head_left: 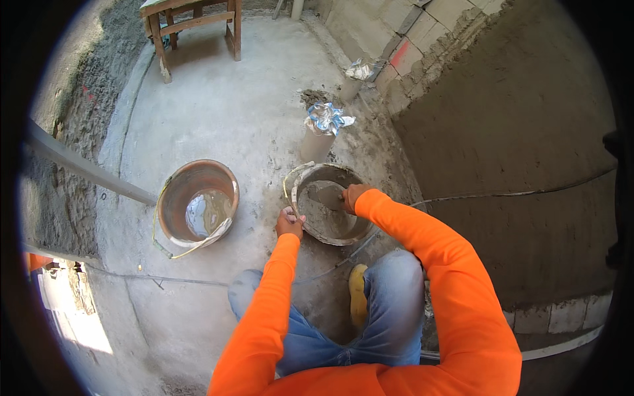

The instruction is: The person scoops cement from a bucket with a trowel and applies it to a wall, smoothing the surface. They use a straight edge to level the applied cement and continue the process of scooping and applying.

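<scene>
In front of my knees stands a mortar-smeared bucket [338,240] with wet grey mortar [323,222] inside. My left hand [289,223] is closed on the near left part of its rim. Reaching over the right side, my right hand [355,197] is closed around the handle of a trowel; the grey blade [325,195] lies at the mortar. The handle itself is mostly hidden by my fingers. A pale bail [286,185] hangs over the bucket's left edge.
A reddish-brown bucket [173,198] with some water stands to the left. Beyond my bucket rises a pipe [316,146] capped with a plastic bag. A wooden stool [198,28], block wall [422,39] and slanting pole [86,165] surround me. A cable [185,282] crosses the floor.
</scene>
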`<state>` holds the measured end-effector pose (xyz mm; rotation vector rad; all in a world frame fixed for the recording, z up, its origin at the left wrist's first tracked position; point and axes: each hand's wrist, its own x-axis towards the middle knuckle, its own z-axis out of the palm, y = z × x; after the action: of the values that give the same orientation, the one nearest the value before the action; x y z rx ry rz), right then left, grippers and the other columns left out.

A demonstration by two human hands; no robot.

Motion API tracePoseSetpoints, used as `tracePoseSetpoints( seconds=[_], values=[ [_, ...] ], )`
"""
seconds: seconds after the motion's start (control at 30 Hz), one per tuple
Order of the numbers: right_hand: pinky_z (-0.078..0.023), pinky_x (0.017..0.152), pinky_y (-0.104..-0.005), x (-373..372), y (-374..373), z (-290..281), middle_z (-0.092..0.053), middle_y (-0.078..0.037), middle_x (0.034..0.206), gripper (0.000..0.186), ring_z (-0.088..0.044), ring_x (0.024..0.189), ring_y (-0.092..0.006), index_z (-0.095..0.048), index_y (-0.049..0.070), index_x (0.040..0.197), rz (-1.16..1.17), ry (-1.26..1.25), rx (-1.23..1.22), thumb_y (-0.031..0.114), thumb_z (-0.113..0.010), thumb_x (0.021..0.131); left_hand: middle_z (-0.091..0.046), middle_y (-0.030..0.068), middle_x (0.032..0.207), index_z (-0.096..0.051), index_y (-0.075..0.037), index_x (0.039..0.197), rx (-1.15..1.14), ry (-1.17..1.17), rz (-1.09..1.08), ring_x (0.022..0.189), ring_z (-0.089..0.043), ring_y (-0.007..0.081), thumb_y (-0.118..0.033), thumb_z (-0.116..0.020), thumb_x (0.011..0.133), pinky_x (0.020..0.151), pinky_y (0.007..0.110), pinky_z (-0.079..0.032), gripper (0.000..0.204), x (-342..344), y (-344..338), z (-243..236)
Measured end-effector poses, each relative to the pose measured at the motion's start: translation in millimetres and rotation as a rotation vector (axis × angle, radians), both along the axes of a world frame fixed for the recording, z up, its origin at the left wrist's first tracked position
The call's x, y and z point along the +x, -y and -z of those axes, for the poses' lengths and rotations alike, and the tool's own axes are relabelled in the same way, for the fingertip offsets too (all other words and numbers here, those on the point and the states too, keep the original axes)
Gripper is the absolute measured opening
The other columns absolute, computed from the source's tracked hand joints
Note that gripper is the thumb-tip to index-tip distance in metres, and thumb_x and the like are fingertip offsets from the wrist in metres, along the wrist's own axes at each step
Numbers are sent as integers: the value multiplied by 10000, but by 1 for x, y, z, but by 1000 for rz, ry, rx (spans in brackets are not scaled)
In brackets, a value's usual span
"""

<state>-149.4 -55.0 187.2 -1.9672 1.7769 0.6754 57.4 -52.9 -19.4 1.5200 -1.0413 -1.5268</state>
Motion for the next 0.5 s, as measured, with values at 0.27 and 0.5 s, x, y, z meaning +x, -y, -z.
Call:
tracePoseSetpoints(
  seconds=[0.27, 0.5],
  values=[
    [-547, 833, -463, -18, 8, -7, -731, -167, 920, 340, -691, 931, -391, -742, 88, 1011, 52, 16, -49, 376, -610, 888, -638, 34, 861, -564, -86, 1161, 200, -79, 51, 602, -623, 160, -65, -794, 825, 480, 304, -463, 408, 15, 7, -32],
    [-549, 844, -458, -57, 4, -30, -734, -150, 1001, 340, -698, 925, -371, -746, 107, 1052, 72, -17, -27, 356, -626, 854, -651, 53, 826, -562, -30, 1201, 132, -54, 7, 627, -625, 149, -30, -775, 831, 525, 300, -491, 427, 10, 0, -48]
  ],
)
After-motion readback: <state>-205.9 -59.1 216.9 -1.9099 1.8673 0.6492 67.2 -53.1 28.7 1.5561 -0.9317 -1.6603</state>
